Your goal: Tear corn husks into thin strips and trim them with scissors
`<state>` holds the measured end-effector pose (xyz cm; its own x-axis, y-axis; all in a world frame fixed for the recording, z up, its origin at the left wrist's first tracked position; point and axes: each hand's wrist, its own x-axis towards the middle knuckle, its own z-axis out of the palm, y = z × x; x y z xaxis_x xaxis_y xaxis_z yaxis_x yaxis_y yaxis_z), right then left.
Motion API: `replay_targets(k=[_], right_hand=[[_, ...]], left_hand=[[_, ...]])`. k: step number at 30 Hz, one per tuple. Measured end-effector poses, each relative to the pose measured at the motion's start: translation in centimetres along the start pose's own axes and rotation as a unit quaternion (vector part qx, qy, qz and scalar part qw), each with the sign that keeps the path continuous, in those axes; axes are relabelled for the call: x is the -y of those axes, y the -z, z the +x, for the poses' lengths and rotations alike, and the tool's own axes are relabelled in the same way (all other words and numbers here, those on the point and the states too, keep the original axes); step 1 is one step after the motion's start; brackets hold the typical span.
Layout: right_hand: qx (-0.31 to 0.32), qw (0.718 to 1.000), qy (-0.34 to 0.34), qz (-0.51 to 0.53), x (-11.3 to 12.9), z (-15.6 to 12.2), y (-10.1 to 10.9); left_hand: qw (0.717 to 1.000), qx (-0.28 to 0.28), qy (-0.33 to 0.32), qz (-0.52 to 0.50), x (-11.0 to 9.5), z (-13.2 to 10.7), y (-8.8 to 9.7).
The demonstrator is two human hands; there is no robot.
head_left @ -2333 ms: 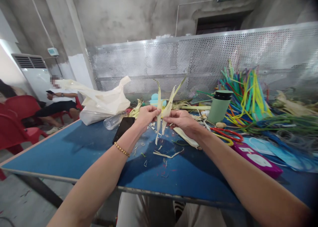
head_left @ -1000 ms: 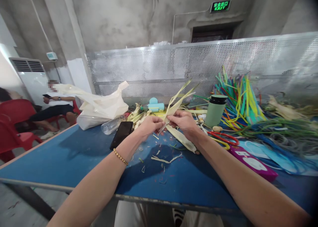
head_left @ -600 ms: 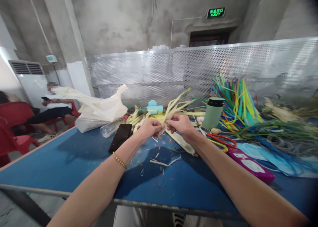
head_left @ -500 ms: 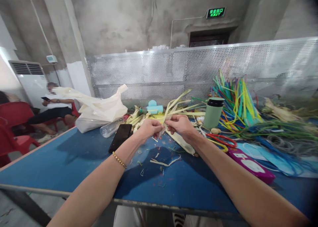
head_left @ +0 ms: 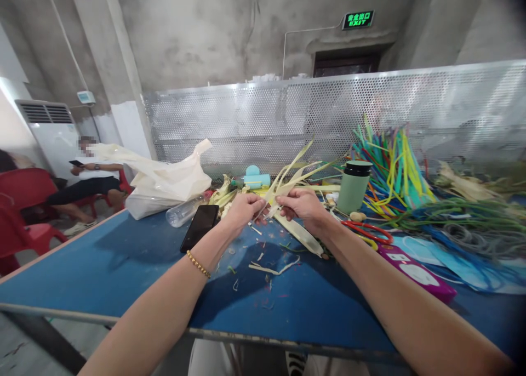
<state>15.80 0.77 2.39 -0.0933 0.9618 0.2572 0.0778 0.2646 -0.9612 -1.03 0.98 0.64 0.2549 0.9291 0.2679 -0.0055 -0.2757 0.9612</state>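
My left hand (head_left: 249,208) and my right hand (head_left: 299,205) meet over the middle of the blue table, fingertips close together. Between them they pinch pale corn husk strips (head_left: 284,185), whose long ends fan up and away to the right. How the strips cross at the fingertips is too small to make out. Below my right hand a wide husk piece (head_left: 302,238) lies slanted on the table. Thin husk scraps (head_left: 274,270) are scattered nearer to me. A black phone (head_left: 200,227) lies left of my left hand.
A white plastic bag (head_left: 166,187) and a clear bottle (head_left: 181,214) are at the left. On the right stand a green tumbler (head_left: 354,188), a bundle of coloured strips (head_left: 400,167) and a purple box (head_left: 417,272). A perforated metal panel (head_left: 246,118) runs behind. A seated person (head_left: 96,170) is far left.
The husk strips have shifted and spread more widely at the top. My right hand has turned slightly, its fingers now more extended; my left hand stays nearly in place.
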Motion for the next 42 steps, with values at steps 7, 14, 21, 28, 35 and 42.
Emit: replay_targets(k=[7,14,21,28,35,42], right_hand=[[0.046,0.998,-0.029,0.037,0.0,-0.3,-0.1],[0.090,0.995,-0.020,0.048,0.0,-0.3,0.1],[0.109,0.993,-0.020,0.049,-0.1,-0.3,-0.1],[0.108,0.994,0.007,-0.011,0.0,-0.9,-0.6],[0.100,0.995,0.013,-0.004,-0.1,-1.0,-0.8],[0.093,0.995,0.011,-0.024,-0.3,-0.8,-0.9]], left_hand=[[0.986,0.019,0.027,-0.161,0.1,0.1,0.2],[0.974,0.083,0.063,-0.200,0.0,-0.2,-0.1],[0.969,0.089,0.064,-0.221,0.0,-0.2,-0.1],[0.973,0.052,0.062,-0.217,0.4,0.0,-0.3],[0.987,-0.018,0.003,-0.157,0.7,0.0,-0.6],[0.995,-0.060,-0.019,-0.080,1.0,0.0,-1.2]])
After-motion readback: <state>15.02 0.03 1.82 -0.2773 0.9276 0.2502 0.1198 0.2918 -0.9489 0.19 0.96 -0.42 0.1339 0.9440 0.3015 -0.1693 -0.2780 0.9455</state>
